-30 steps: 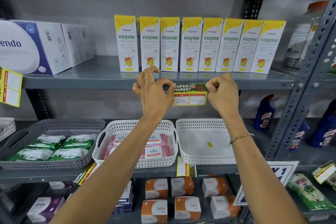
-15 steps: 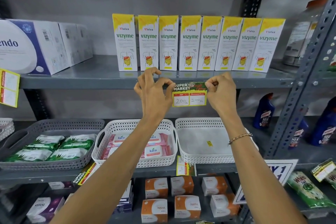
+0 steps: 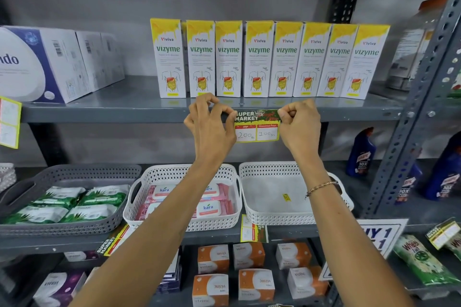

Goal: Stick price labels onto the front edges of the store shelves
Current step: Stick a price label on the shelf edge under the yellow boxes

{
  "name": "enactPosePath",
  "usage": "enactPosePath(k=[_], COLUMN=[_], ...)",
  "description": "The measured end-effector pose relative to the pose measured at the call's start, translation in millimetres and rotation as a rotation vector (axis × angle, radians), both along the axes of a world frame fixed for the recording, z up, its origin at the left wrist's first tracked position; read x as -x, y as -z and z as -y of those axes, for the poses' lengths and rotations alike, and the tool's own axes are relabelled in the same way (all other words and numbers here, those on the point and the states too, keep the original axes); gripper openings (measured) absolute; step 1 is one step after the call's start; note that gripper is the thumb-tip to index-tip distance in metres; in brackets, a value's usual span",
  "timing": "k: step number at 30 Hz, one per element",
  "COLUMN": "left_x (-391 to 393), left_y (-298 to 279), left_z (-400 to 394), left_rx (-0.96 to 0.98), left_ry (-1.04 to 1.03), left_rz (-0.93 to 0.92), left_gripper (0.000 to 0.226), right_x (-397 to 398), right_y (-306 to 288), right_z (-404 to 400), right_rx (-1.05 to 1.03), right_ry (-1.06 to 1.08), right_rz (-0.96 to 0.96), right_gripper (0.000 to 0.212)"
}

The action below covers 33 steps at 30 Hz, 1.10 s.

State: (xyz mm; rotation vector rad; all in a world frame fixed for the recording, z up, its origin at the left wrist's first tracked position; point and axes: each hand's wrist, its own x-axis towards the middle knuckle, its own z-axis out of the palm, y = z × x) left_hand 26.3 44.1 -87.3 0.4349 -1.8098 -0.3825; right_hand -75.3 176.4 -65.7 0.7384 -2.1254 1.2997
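A green and yellow price label (image 3: 257, 126) reading "SUPER MARKET", 200 and 100, lies against the front edge of the grey upper shelf (image 3: 99, 114), below a row of yellow and white Vizyme boxes (image 3: 269, 60). My left hand (image 3: 209, 127) pinches the label's upper left corner with thumb and forefinger. My right hand (image 3: 299, 127) pinches its upper right corner, fingers curled. The label's lower half hangs below the shelf edge.
Other labels hang at the far left (image 3: 9, 122) and on the lower shelf edge (image 3: 253, 230). Below stand a grey basket (image 3: 74, 174), a white basket of wipes (image 3: 184, 222) and another white basket (image 3: 274, 217). A perforated steel upright (image 3: 419, 107) rises on the right, blue bottles (image 3: 361, 152) beside it.
Both hands stay at the label's top corners, holding it against the shelf edge. The view has shifted only slightly.
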Motion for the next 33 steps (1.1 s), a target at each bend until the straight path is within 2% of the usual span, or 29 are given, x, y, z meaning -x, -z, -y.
enactPosePath(k=[9,11,14,18,21,24,28,33], left_x=[2.2,2.1,0.1,5.4,12.0,14.1,13.6,9.6], left_y=[2.0,0.1,-2.8,-5.0,-4.7,-2.6,-7.8,-12.0], left_z=[-1.5,-3.1,-3.3,-6.8,-11.1,-9.7,-5.3,3.5], left_rx=[0.027,0.003,-0.021,0.008,0.008,0.013,-0.026,-0.012], left_ry=[-0.028,-0.016,0.010,-0.032,-0.107,-0.120,-0.056,0.028], left_rz=[-0.015,-0.041,-0.102,-0.051,-0.012,-0.042,-0.060,-0.062], left_gripper=[0.004,0.009,0.025,0.049,0.061,0.061,0.059,0.030], right_x=[-1.7,-2.7,-5.7,-11.1,-11.0,-8.1,-1.7,9.8], right_y=[4.9,7.5,9.7,11.9,12.6,13.8,12.1,9.3], right_z=[2.7,3.9,3.5,10.4,17.0,18.7,13.2,0.3], right_rx=[0.004,0.044,0.140,0.114,0.105,0.117,0.239,0.350], right_ry=[0.035,0.046,-0.003,-0.027,0.016,0.030,-0.017,-0.014], right_rz=[-0.042,-0.064,-0.068,-0.102,-0.114,-0.114,-0.043,0.046], right_gripper=[0.007,0.007,0.031,0.062,0.073,0.072,0.063,0.048])
